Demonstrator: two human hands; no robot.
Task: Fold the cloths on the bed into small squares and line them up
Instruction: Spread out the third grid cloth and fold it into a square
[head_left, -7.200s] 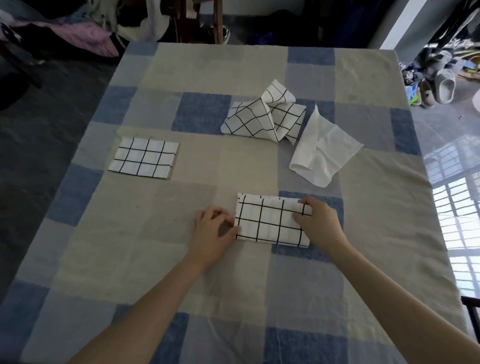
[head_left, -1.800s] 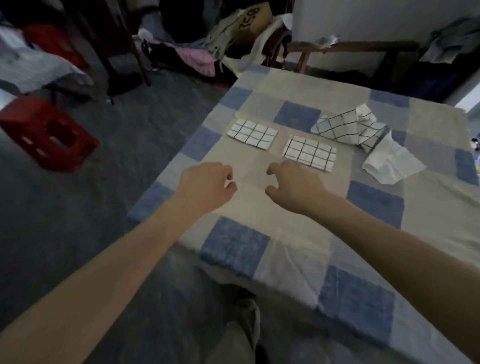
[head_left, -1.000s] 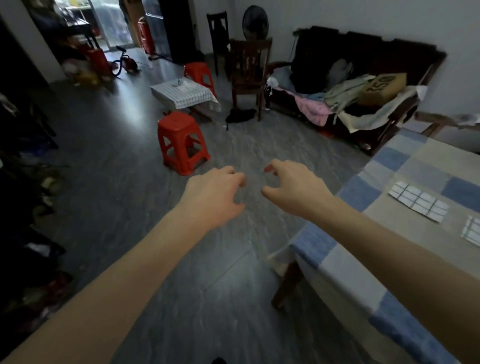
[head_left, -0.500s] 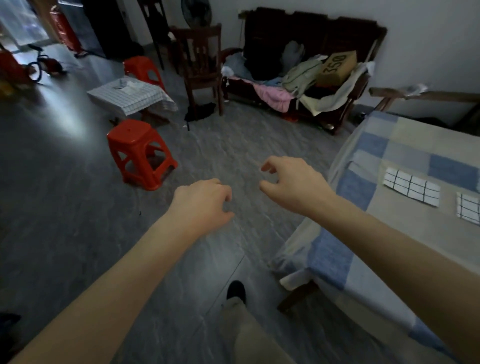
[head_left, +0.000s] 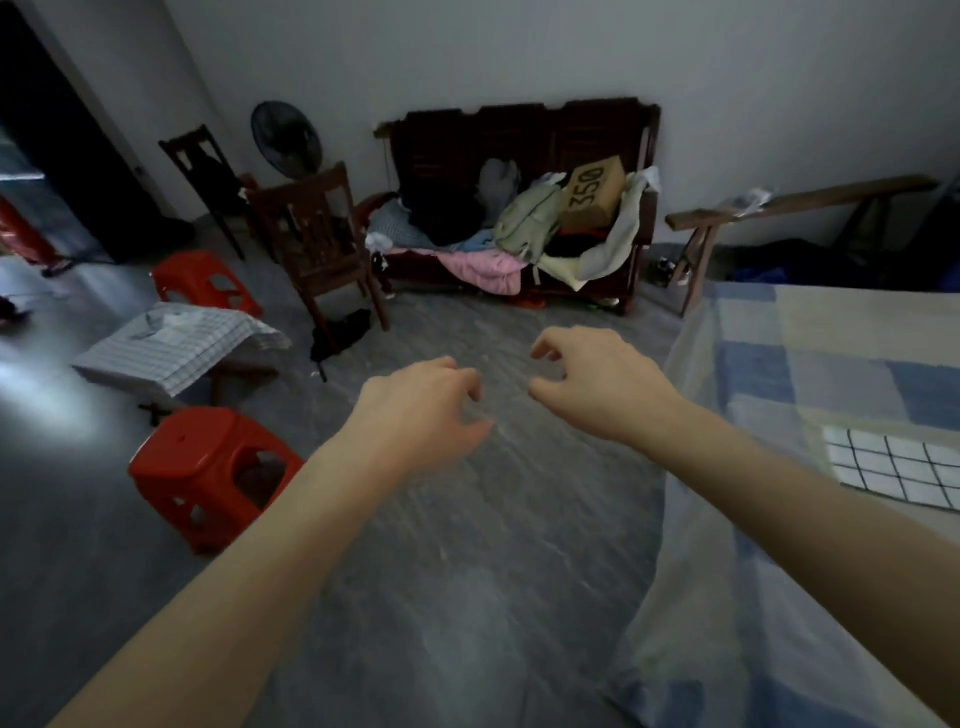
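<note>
My view faces the room, with the bed (head_left: 810, 597) at the right edge under its blue and beige checked cover. One folded white cloth with a black grid (head_left: 893, 470) lies flat on it, cut off by the frame's right side. The other cloths are out of view. My left hand (head_left: 415, 415) and my right hand (head_left: 592, 382) hover over the grey floor, left of the bed. Both hold nothing, with the fingers loosely curled and apart.
Two red plastic stools (head_left: 208, 475) (head_left: 205, 283) stand on the floor at left beside a low table under a checked cloth (head_left: 176, 348). A dark wooden chair (head_left: 317, 244) and a cluttered wooden sofa (head_left: 519, 208) stand by the far wall.
My view swung left from the bed to the room, then partway back right. Both hands left the bed empty; the second folded cloth has slid out of frame.
</note>
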